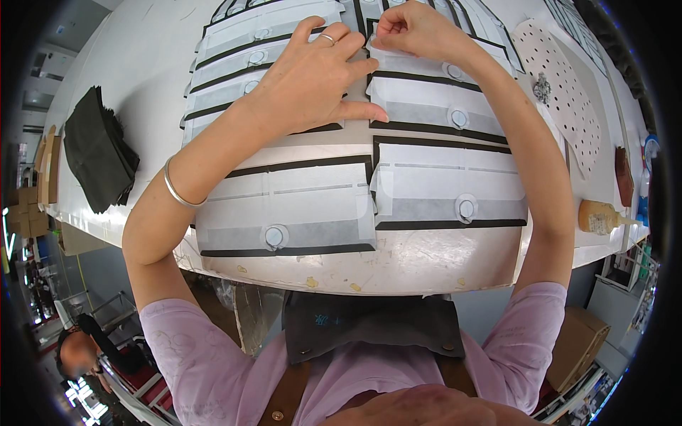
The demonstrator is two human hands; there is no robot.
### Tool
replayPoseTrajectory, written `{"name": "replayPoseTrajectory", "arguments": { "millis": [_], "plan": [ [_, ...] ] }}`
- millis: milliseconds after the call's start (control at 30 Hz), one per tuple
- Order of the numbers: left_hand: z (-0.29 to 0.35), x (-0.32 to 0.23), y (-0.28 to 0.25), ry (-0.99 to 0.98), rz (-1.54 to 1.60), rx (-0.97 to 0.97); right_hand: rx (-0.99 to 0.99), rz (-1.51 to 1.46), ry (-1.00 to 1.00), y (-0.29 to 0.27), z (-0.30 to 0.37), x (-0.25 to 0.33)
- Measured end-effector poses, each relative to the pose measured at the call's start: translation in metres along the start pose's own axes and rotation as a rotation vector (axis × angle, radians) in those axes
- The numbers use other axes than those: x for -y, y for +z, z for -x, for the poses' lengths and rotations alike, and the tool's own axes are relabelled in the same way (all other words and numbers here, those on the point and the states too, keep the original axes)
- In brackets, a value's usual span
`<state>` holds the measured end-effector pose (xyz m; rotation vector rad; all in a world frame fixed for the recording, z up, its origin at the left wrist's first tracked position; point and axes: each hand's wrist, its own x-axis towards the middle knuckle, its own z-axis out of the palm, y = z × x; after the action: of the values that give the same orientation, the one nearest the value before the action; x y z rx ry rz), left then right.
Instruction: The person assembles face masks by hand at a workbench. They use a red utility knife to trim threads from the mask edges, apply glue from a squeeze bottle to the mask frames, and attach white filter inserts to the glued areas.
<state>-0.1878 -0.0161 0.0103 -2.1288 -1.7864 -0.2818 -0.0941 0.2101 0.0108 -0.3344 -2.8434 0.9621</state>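
A stack of black sheets (99,149) lies at the left of the white worktop (142,64). The left hand (312,82) rests flat, fingers spread, on white panels (284,213) edged in black, each with a round snap (two columns of them run up the worktop). Just beside it, the right hand (415,32) pinches the top edge of one panel (426,67) between closed fingers. Further right lie a perforated sheet (568,106) and an amber glue bottle (600,216) on its side.
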Motion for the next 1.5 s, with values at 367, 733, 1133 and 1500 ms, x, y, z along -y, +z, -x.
{"name": "replayPoseTrajectory", "arguments": {
  "millis": [367,733,1133,1500],
  "plan": [
    [-0.01,0.008,0.002,-0.092,-0.03,-0.032,-0.191,0.433,-0.503,0.002,0.033,-0.005],
    [-0.002,-0.002,0.001,-0.013,-0.003,0.021,-0.115,0.461,-0.431,-0.007,0.052,-0.008],
    [-0.003,0.004,-0.006,0.034,-0.064,0.096,-0.371,0.316,0.058,-0.111,0.201,0.0],
    [-0.028,-0.015,-0.021,0.036,-0.072,0.117,-0.258,0.042,0.354,-0.074,0.319,-0.083]
  ]
}}
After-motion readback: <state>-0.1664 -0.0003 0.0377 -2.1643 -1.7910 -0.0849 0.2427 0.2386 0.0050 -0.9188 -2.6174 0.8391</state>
